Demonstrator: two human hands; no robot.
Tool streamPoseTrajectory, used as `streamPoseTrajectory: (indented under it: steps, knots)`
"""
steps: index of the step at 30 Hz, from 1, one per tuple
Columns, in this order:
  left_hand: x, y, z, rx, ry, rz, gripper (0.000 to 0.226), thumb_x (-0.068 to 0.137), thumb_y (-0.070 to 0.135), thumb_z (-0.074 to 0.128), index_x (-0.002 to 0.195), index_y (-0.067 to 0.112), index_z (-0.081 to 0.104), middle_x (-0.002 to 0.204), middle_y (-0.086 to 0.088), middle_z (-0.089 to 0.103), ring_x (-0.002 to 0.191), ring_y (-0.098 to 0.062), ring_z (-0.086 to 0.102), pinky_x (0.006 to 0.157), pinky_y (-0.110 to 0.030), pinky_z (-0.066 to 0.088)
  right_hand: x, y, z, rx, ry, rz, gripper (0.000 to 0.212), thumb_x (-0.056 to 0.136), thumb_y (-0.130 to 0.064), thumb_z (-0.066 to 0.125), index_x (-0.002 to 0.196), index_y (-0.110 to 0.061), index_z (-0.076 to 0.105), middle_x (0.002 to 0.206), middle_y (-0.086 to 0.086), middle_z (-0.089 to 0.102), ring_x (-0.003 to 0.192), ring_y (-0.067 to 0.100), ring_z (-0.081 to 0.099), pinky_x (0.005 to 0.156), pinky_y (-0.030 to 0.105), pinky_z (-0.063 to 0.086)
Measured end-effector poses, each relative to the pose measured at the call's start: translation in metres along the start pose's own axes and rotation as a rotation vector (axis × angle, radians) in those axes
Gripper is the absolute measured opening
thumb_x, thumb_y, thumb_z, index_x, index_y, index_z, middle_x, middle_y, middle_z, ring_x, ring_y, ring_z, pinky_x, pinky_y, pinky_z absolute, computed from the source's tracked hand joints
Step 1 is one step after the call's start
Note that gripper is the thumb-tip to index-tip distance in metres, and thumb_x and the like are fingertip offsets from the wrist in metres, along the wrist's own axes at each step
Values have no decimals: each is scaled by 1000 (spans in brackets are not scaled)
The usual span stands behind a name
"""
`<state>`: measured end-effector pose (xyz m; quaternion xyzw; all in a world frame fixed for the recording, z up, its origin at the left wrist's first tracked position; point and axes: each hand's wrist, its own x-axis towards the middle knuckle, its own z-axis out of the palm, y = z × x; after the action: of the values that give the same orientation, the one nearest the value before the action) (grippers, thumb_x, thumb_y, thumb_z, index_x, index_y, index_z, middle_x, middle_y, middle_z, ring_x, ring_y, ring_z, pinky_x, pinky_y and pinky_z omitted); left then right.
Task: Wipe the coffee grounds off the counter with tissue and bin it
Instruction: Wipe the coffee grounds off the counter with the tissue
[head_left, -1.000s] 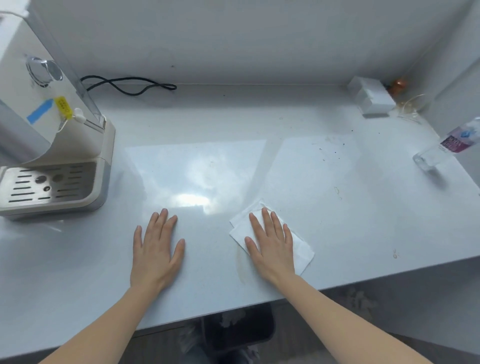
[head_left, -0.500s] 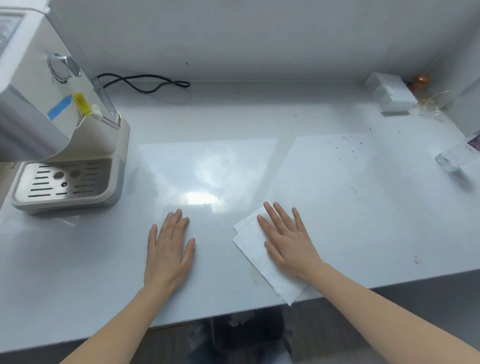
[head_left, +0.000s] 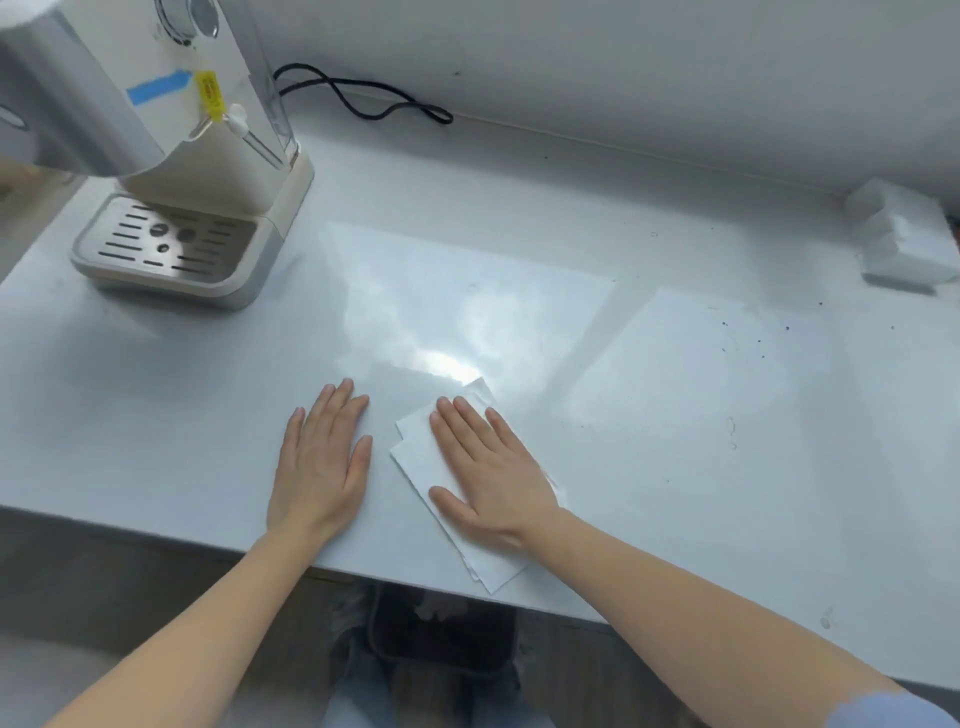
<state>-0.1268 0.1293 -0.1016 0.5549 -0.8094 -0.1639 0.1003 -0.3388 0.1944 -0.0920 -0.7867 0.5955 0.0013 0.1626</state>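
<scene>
A folded white tissue lies flat near the front edge of the pale counter, one corner hanging past the edge. My right hand rests flat on the tissue, fingers spread. To its left my left hand lies palm down on the bare counter, holding nothing. Small dark coffee grounds are scattered on the counter at the right, well away from both hands. A dark bin with crumpled paper inside shows under the counter edge, between my forearms.
A cream coffee machine with a metal drip tray stands at the back left. A black cable loops along the wall. A white box sits at the far right.
The view has swung left and tilted; the bottle at the right has dropped out of frame. My right hand has turned the tissue, so its corner overhangs the front edge. My left hand stays flat.
</scene>
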Motion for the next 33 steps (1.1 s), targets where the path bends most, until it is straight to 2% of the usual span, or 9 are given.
streamPoseTrajectory:
  steps: [3, 6, 14, 19, 22, 26, 28, 31, 33]
  knots:
    - [0, 0, -1, -39, 28, -12, 57, 92, 40, 19, 141, 18, 39, 155, 1, 29, 145, -14, 20, 118, -33, 6, -3, -22, 9, -33, -34, -176, 74, 96, -52, 28, 152, -15, -3, 161, 2, -7, 146, 14, -16, 120, 36, -10]
    - [-1, 0, -2, -52, 38, -13, 58, 91, 41, 19, 140, 17, 40, 155, 0, 30, 144, -15, 21, 118, -34, 8, -23, -30, 17, -50, -44, -258, 69, 99, -47, 27, 153, -15, -1, 162, 2, -5, 147, 14, -14, 119, 36, -11]
    - [-2, 0, 0, -22, 39, -16, 58, 91, 41, 23, 141, 17, 39, 155, 0, 30, 145, -15, 21, 119, -35, 10, -80, 0, 14, 32, -45, -240, 56, 99, -28, 24, 153, -18, 11, 161, -1, 4, 148, 15, -4, 118, 43, -5]
    - [-1, 1, -1, -11, 29, -18, 59, 90, 43, 23, 140, 18, 39, 155, 0, 31, 144, -16, 22, 118, -33, 9, -79, 2, 11, 136, -27, -202, 54, 97, -26, 26, 150, -16, 25, 159, 0, 16, 147, 15, 6, 118, 45, 1]
    - [0, 1, -1, -11, 29, -8, 58, 89, 43, 25, 139, 17, 39, 154, -1, 31, 144, -17, 22, 118, -35, 10, -73, -8, 12, 139, -24, -193, 55, 97, -27, 24, 150, -16, 24, 159, 0, 15, 147, 15, 4, 118, 44, -3]
    - [-1, -1, -1, -18, 33, 1, 56, 90, 43, 27, 139, 19, 39, 154, 0, 31, 144, -16, 21, 118, -37, 11, -57, -34, 14, 153, -67, -340, 56, 96, -28, 23, 150, -11, 23, 159, 5, 16, 148, 17, 4, 118, 29, -11]
    - [-1, -1, -1, -21, 33, 3, 55, 90, 42, 27, 138, 19, 39, 154, 1, 31, 144, -16, 21, 119, -37, 12, -54, -38, 12, 166, -64, -377, 54, 98, -25, 28, 150, -11, 24, 159, 6, 17, 148, 17, 6, 119, 27, -9]
    - [0, -1, -1, -29, 35, 3, 54, 90, 42, 27, 138, 20, 39, 154, 0, 31, 144, -17, 22, 118, -37, 12, -65, -35, 0, 314, 5, -288, 51, 97, -18, 34, 147, -7, 31, 156, 9, 25, 147, 21, 16, 121, 32, 5]
    - [-1, -1, -1, -35, 33, 0, 53, 90, 42, 28, 138, 21, 39, 154, 1, 31, 144, -16, 22, 118, -35, 10, -83, -22, -6, 397, 160, -161, 52, 93, -16, 34, 143, -5, 37, 152, 11, 34, 144, 23, 26, 120, 34, 12]
